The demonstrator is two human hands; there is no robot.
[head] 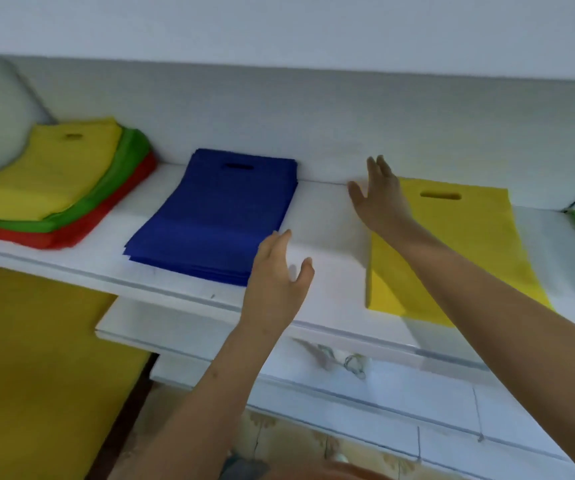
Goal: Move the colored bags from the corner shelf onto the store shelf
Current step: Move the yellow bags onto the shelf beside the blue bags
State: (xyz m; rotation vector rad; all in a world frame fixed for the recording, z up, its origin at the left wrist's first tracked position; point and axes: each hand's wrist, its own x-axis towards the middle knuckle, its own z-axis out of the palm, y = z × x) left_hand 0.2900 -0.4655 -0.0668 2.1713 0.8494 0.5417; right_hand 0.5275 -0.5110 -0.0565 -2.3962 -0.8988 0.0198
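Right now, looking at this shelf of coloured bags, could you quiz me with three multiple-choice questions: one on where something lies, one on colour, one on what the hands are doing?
1. Where does the stack of flat blue fabric bags lie on the white shelf?
A. Right of the single flat yellow bag
B. Between the mixed pile and the single yellow bag
C. On the floor

2. Which colour tops the mixed pile of bags at the left?
A. Red
B. Green
C. Yellow

3. What does the left hand hold?
A. Nothing
B. A blue bag
C. A yellow bag

Answers: 1 B, blue sits mid-shelf between them. 2 C, yellow lies over green and red. 3 A, its fingers are straight, like the right hand.
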